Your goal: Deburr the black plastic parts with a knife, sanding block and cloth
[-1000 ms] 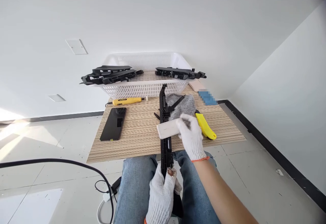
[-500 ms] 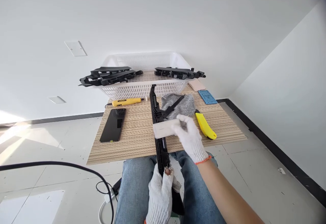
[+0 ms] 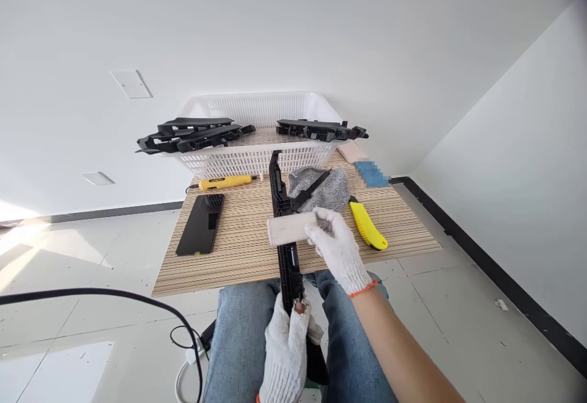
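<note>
My left hand (image 3: 288, 336), in a white knit glove with a torn thumb tip, is closed around the lower end of a long black plastic trim part (image 3: 288, 265). The part stretches away from me over the table edge, and a side arm branches off it to the right. Between thumb and fingers, my gloved right hand (image 3: 337, 241) pinches a pale, flat rectangular strip (image 3: 288, 229). It lies crosswise over the middle of the part and hides a stretch of it; I cannot tell whether the two touch.
On the striped table (image 3: 247, 232) are a phone (image 3: 200, 224), a yellow corded tool (image 3: 225, 182), a grey cloth (image 3: 337, 192), a yellow utility knife (image 3: 368, 225) and a blurred blue piece (image 3: 372, 174). Behind, a white basket (image 3: 257, 153) carries several black parts (image 3: 321, 129). A black cable (image 3: 114, 293) arcs at left.
My right hand and the pale strip have shifted slightly to the left across the black part. My left hand keeps its hold. The whole view has moved a little.
</note>
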A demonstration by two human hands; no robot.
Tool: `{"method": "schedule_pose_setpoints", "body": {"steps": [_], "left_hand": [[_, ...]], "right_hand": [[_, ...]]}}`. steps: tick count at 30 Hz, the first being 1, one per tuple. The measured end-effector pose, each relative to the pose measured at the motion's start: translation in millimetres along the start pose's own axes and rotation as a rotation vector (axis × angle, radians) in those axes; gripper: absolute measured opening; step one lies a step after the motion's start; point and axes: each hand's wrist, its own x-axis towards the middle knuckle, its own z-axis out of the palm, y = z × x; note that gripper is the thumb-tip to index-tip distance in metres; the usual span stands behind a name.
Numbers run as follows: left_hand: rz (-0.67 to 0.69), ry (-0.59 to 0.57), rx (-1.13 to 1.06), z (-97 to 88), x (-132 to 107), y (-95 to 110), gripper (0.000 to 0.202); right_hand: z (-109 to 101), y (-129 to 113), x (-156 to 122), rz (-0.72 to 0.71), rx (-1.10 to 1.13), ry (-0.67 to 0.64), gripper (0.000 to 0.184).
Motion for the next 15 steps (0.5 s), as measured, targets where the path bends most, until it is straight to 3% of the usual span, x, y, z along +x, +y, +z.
{"method": "schedule_pose_setpoints", "body": {"steps": [2,5,10,12,15], "left_hand": [[-0.002,0.002,0.003,0.3,0.4,0.2,0.051],[-0.001,0.012,-0.038,1.7,1.1,-1.9,0.053],[0.003,-0.01,-0.09,2.2,0.4,-5.5,0.054],[-0.004,-0.014,-0.077,1.4,-0.1,-5.6,0.055],[0.005,-0.021,-0.053,0.3,-0.2,-5.0,0.054]], "right_hand": [[0.0,1.0,-1.5,0.004,-0.016,-0.05,0.066],[-0.6,1.7,-5.0,-0.007,0.077,0.038,0.072],[0.2,-3.7,-10.2,-0.043,0.075,-0.07,0.038],[1.2,-7.1,-10.0,-0.013,0.047,-0.086,0.046],[2.1,-9.1,-8.4,0.023,0.064,-0.066,0.074]]}}
